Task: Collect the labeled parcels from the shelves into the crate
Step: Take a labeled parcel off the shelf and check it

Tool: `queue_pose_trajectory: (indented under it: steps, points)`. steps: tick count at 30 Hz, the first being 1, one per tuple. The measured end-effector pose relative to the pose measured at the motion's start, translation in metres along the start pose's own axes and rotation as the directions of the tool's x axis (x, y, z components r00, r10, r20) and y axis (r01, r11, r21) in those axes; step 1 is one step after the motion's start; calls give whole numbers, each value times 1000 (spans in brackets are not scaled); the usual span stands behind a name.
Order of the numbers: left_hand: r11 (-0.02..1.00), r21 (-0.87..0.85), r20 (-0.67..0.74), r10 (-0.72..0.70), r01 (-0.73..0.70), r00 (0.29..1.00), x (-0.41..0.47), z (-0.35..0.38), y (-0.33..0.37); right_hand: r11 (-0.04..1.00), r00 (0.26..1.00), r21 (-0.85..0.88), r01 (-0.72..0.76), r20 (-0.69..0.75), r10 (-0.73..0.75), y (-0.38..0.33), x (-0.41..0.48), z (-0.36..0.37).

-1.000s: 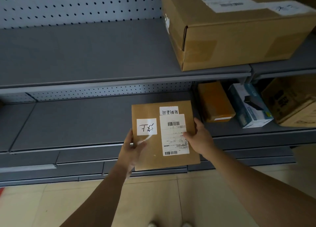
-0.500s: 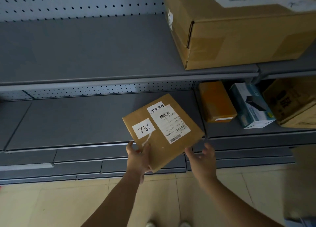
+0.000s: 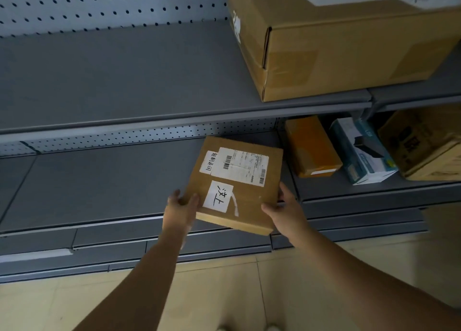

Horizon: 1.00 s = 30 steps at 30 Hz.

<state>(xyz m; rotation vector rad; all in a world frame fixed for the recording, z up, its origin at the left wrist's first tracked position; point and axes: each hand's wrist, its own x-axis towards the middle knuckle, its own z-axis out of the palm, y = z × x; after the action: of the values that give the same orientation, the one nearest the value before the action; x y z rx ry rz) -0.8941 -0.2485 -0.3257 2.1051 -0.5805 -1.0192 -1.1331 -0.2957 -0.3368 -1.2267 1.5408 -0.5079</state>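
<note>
Parcel (image 3: 237, 184) now crosswise before open shelf (image 3: 99, 181)

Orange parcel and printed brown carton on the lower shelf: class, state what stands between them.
In the head view, a teal-and-white USB device box stands between the orange parcel and the printed brown carton.

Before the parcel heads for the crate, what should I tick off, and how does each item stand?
1. Left hand grips the flat parcel at its near-left corner: ok.
2. Right hand holds its right edge: ok.
3. Shipping label and handwritten label face up: ok.
4. Parcel apart from the orange box on the lower shelf: ok.
5. Crate in sight: not ok, none in view.
6. Parcel lifted off that shelf: cannot tell.
</note>
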Motion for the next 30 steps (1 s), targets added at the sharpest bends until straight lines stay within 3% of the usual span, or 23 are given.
queue_pose_trajectory:
  steps: [3,7,9,11,15,16,18,20,21,23,25,30]
  points:
    - [998,54,12,11,-12,1000,-10,6,-8,996,996,-93,12,-89,-20,-16,18,-10]
    - [990,-124,-42,-76,71,996,-44,38,-19,998,886,-6,-67,-460,56,-17,15,-3]
    - [973,-206,-9,-111,107,994,-63,60,-21,979,879,155,-134,-438,190,-7,2,16]
    - [953,-266,38,-142,147,989,-82,81,-21,950,919,263,-167,-307,246,2,-6,35]
    - [893,-344,153,-252,291,956,-92,100,-24,943,933,280,-178,-258,252,1,0,38]
    - [880,-360,115,-287,309,951,-87,96,-24,943,938,277,-183,-239,252,2,4,33]
    - [924,-298,-107,-283,241,953,-66,75,-17,953,957,241,-182,-181,228,1,11,21]
    - [980,-163,-313,-159,112,936,-33,46,-5,960,970,224,-166,-136,200,2,19,9]
    - [995,-93,-307,-74,48,949,-16,33,1,960,973,225,-165,-121,195,2,22,4]
    - [1000,-13,-105,24,-26,994,19,14,7,966,978,215,-146,-114,173,4,27,-3]
    - [1000,-2,114,-3,4,994,33,10,8,975,978,185,-122,-143,149,6,27,-5]
    - [998,55,122,-15,8,992,15,26,-13,952,944,220,-213,-203,259,18,22,-7]
